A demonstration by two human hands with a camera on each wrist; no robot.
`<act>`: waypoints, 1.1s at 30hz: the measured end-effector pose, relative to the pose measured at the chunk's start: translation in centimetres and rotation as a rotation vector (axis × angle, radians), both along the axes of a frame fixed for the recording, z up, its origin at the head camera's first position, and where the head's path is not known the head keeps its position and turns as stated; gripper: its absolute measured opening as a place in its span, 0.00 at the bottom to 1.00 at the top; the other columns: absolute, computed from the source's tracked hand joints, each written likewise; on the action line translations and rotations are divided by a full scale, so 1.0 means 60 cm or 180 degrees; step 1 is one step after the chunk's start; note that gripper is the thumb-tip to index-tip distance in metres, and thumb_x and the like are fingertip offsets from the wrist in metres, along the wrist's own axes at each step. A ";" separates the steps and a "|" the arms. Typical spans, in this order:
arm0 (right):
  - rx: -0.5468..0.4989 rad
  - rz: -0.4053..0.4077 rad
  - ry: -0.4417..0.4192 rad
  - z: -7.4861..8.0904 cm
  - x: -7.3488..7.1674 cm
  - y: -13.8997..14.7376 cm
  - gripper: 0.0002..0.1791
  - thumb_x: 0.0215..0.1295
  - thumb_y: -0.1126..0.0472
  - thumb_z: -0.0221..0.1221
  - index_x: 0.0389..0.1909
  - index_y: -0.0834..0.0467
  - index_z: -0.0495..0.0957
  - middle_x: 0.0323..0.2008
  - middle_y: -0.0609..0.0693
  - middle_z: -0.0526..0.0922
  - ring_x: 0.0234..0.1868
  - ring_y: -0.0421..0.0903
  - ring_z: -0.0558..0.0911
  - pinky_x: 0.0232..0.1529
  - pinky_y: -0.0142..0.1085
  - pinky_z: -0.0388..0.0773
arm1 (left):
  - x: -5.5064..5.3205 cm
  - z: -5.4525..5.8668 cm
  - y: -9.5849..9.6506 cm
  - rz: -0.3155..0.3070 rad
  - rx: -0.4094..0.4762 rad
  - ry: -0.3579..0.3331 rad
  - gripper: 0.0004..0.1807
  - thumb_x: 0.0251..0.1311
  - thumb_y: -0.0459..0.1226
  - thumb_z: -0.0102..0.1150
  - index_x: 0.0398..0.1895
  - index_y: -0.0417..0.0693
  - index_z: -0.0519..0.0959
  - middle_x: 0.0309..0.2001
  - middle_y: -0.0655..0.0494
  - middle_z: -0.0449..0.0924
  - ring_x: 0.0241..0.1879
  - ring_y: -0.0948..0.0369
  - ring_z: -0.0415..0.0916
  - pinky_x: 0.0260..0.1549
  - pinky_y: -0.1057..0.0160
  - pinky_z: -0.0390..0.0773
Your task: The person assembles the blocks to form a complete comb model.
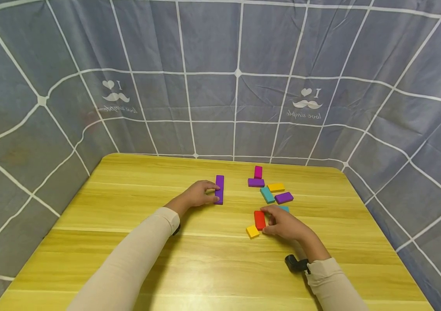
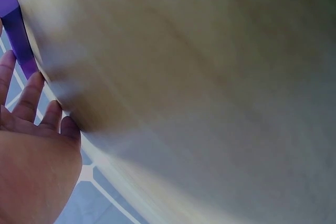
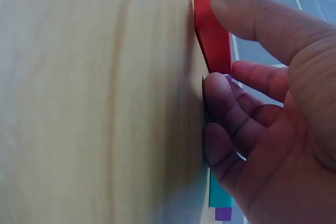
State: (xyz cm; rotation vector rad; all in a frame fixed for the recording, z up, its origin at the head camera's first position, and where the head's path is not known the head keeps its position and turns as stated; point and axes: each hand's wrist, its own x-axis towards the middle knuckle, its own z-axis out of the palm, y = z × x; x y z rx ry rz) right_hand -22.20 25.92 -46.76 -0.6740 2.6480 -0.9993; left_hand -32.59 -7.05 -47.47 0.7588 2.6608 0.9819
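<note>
Toward the middle of the table, my left hand [image 1: 199,194] touches the left side of a long purple strip [image 1: 219,182] with thumb and index finger. Its other fingers extend loosely in the left wrist view, beside the purple piece [image 2: 18,38]. My right hand [image 1: 284,223] pinches a red block [image 1: 259,220], index finger at the far end and thumb at the near end. The red block [image 3: 211,24] also shows in the right wrist view, under the thumb. A small yellow block [image 1: 252,232] lies against the red block's near left corner.
Beyond my right hand lie a teal block [image 1: 267,195], a yellow block [image 1: 276,187], purple blocks [image 1: 284,198] and a magenta block [image 1: 258,172]. Another teal block [image 1: 284,209] is partly hidden by that hand. A grey gridded curtain [image 1: 212,95] surrounds the wooden table [image 1: 189,268].
</note>
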 end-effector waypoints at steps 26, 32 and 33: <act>-0.0321 -0.0302 -0.0159 0.022 -0.020 -0.051 0.29 0.59 0.59 0.70 0.60 0.61 0.72 0.37 0.51 0.76 0.33 0.46 0.74 0.31 0.34 0.72 | 0.002 0.005 -0.003 -0.0015 0.0023 -0.0029 0.26 0.64 0.42 0.64 0.63 0.42 0.77 0.65 0.43 0.73 0.68 0.46 0.64 0.69 0.50 0.60; -0.0431 -0.0206 -0.0203 0.025 -0.026 -0.091 0.28 0.60 0.60 0.70 0.60 0.60 0.72 0.48 0.53 0.75 0.35 0.46 0.75 0.36 0.37 0.76 | 0.002 0.006 -0.001 -0.0038 0.0010 -0.0021 0.26 0.65 0.42 0.64 0.64 0.42 0.77 0.65 0.43 0.73 0.68 0.46 0.64 0.69 0.50 0.60; -0.0445 -0.0193 -0.0212 0.025 -0.027 -0.097 0.28 0.60 0.60 0.70 0.60 0.60 0.72 0.48 0.53 0.75 0.35 0.46 0.75 0.36 0.37 0.76 | 0.001 0.005 -0.001 -0.0041 -0.0001 -0.0010 0.26 0.65 0.42 0.64 0.64 0.42 0.77 0.65 0.43 0.73 0.68 0.46 0.65 0.69 0.50 0.60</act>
